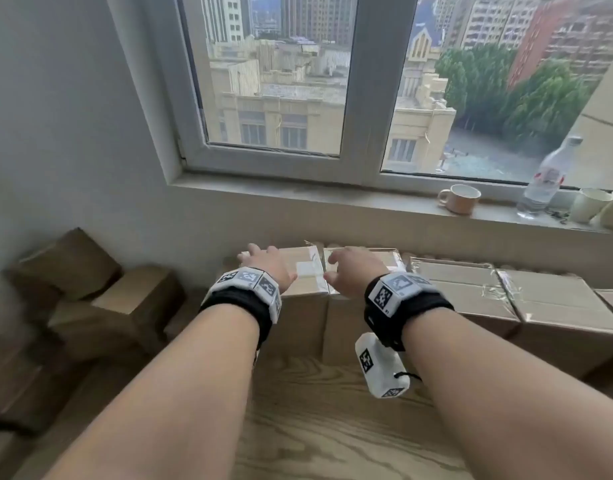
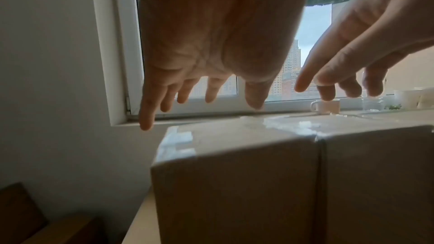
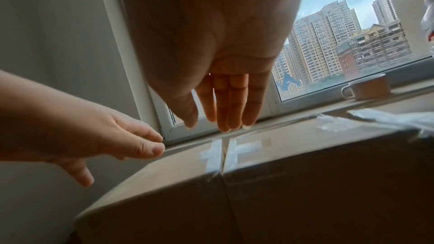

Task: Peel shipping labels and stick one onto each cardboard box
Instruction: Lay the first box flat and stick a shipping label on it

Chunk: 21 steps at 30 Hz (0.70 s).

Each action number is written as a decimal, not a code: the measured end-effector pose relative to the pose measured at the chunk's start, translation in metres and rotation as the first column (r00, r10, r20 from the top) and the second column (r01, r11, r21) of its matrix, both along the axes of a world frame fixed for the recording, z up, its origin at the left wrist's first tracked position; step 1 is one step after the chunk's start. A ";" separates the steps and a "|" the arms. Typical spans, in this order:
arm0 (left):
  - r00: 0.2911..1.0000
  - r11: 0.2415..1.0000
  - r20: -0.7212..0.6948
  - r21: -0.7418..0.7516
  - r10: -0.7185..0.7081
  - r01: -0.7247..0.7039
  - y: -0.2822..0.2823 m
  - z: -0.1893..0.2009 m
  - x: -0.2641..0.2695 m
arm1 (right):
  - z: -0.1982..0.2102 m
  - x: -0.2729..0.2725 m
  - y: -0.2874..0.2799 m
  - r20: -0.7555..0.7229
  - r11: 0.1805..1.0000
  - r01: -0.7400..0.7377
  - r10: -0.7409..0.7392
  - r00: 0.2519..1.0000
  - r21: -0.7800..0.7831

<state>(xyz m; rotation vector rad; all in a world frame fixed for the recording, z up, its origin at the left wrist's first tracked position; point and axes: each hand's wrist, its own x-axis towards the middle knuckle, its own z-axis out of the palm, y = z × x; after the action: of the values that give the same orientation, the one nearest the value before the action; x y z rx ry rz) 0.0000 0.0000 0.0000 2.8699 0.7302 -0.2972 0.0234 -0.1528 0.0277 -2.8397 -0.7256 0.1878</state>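
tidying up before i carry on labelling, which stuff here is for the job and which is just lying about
For the job:
- row of taped brown cardboard boxes under the window
- white rectangular label on the leftmost box
- left hand and right hand, both empty above the boxes

Lying about:
- beige ceramic mug
- clear plastic water bottle
- loose brown boxes by the wall

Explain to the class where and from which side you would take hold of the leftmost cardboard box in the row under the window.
Probably grip the leftmost cardboard box by its free left wall and its near face, from the left and front. Its right wall sits flush against the neighbouring box, leaving no finger room. The left hand and right hand hover open above the taped tops.
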 end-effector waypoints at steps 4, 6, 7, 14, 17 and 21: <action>0.987 0.969 -0.035 -0.188 0.159 -0.163 0.010 -0.025 -0.002 | -0.019 0.006 0.008 -0.074 0.999 0.038 -0.040 0.996 -0.028; 0.977 0.940 -0.036 -0.270 0.208 -0.210 0.014 -0.035 -0.005 | -0.027 0.008 0.011 -0.101 0.998 0.039 -0.043 0.994 -0.039; 0.974 0.929 -0.017 -0.298 0.226 -0.221 0.016 -0.039 -0.007 | -0.031 0.009 0.012 -0.101 0.999 0.033 -0.037 0.994 -0.042; 0.962 0.886 0.061 -0.408 0.267 -0.220 0.025 -0.050 -0.027 | -0.046 0.007 0.016 -0.135 0.995 0.030 -0.043 0.990 -0.095; 0.960 0.874 0.067 -0.436 0.271 -0.216 0.022 -0.046 -0.032 | -0.045 0.002 0.017 -0.137 0.994 0.032 -0.047 0.989 -0.107; 0.942 0.878 0.134 -0.421 0.308 -0.227 0.030 -0.039 -0.039 | -0.047 -0.006 0.025 -0.127 0.999 0.049 -0.048 0.991 0.011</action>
<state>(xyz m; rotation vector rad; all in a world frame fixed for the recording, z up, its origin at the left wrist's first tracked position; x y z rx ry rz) -0.0395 0.0305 -0.0389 2.3348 0.8977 -0.1037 0.0176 -0.1282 -0.0192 -2.7986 -0.6284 0.3505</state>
